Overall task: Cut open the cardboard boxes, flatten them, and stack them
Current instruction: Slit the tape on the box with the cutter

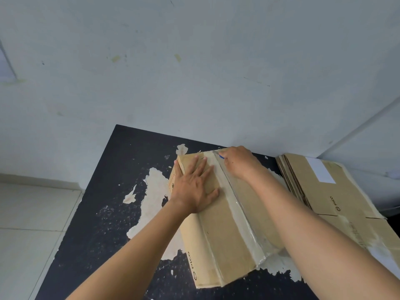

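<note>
Closest to me, the cardboard box (218, 241) lies lengthwise on the black tabletop (108, 213), whose paint has peeled off in pale patches. The near end of the box almost reaches the bottom of my view. A strip of clear tape (238, 215) runs along the top seam, from the near end to the far end.

Partway up the box, my left hand (195, 185) lies flat on the top panel left of the seam. Its grip is fully open, with the fingers spread and pressing down and nothing held.

At the far end of the seam, my right hand (238, 162) has its grip curled tight round a small blue tool (221, 156). Only the tip shows, touching the tape.

To the right, just beside the box, sits a stack of flattened boxes (320, 191), the top one bearing a white label (320, 169).

Beyond everything stands a scuffed pale wall (194, 72), with a tiled floor (28, 213) off to the left.
</note>
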